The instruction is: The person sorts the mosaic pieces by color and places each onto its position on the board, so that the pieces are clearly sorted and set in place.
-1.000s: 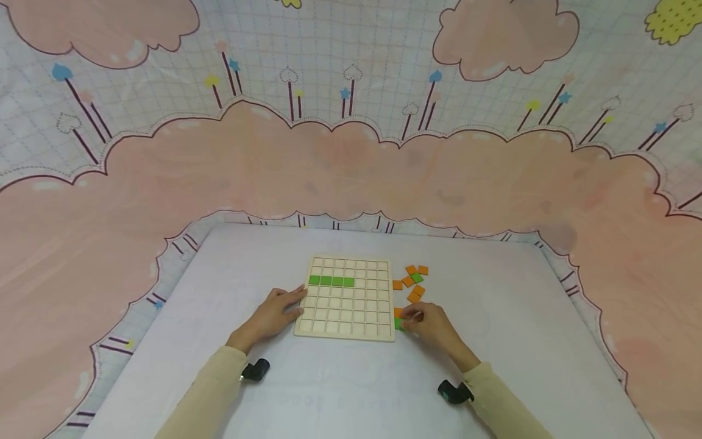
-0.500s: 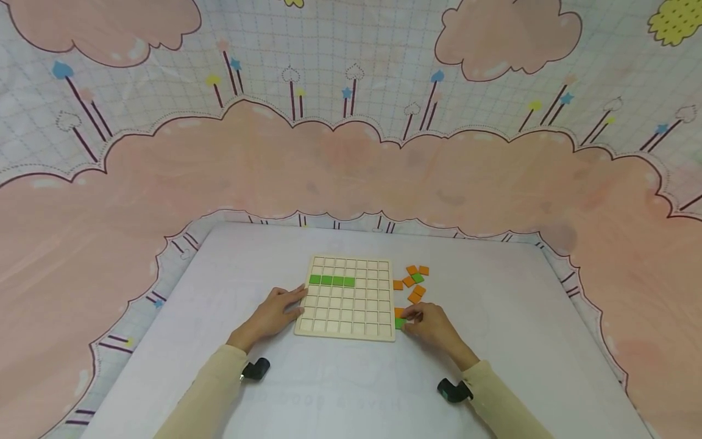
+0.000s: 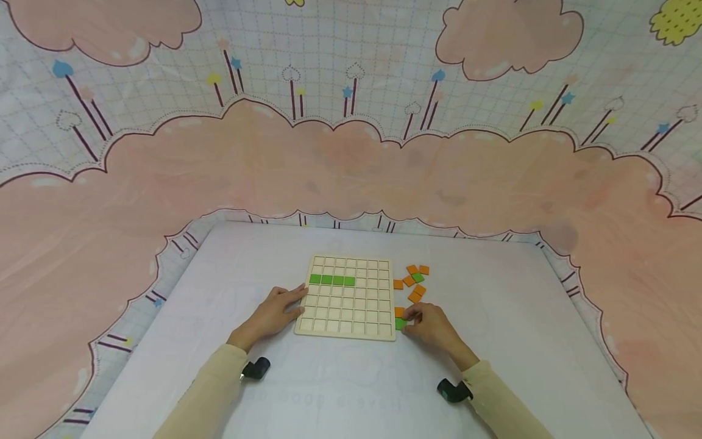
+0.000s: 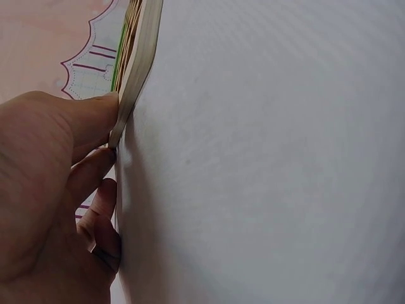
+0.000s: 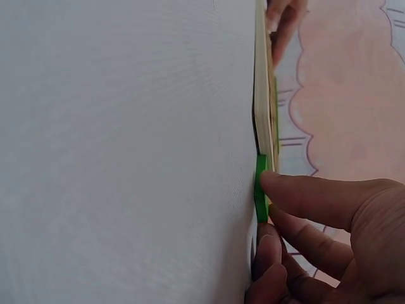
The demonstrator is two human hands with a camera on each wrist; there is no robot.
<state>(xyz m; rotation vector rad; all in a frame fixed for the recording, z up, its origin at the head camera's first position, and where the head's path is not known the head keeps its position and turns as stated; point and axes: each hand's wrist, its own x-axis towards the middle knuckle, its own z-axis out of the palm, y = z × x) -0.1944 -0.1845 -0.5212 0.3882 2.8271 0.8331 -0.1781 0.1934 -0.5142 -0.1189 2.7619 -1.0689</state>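
A pale wooden grid board (image 3: pixel 347 311) lies flat on the white table. Several green tiles (image 3: pixel 331 280) fill part of one row, starting from its left side. My left hand (image 3: pixel 272 312) rests at the board's left edge, thumb and fingers spread along the rim; in the left wrist view the thumb tip (image 4: pixel 107 107) touches that rim. At the lower right corner, my right hand (image 3: pixel 433 323) pinches a loose green tile (image 5: pixel 261 183) lying against the board's edge. The right thumb is on this tile and the forefinger is at its far side. One orange tile (image 3: pixel 400 312) sits just beyond it.
Several orange tiles (image 3: pixel 415 294) and another green tile (image 3: pixel 418 278) lie scattered right of the board. A black wrist camera (image 3: pixel 256 369) sits at the left cuff, another black wrist camera (image 3: pixel 454 391) at the right. A patterned cloth (image 3: pixel 351 171) surrounds the table's far edge.
The green tile under my right fingers has shifted very slightly, showing a little more of itself. My left hand and the board stay put.
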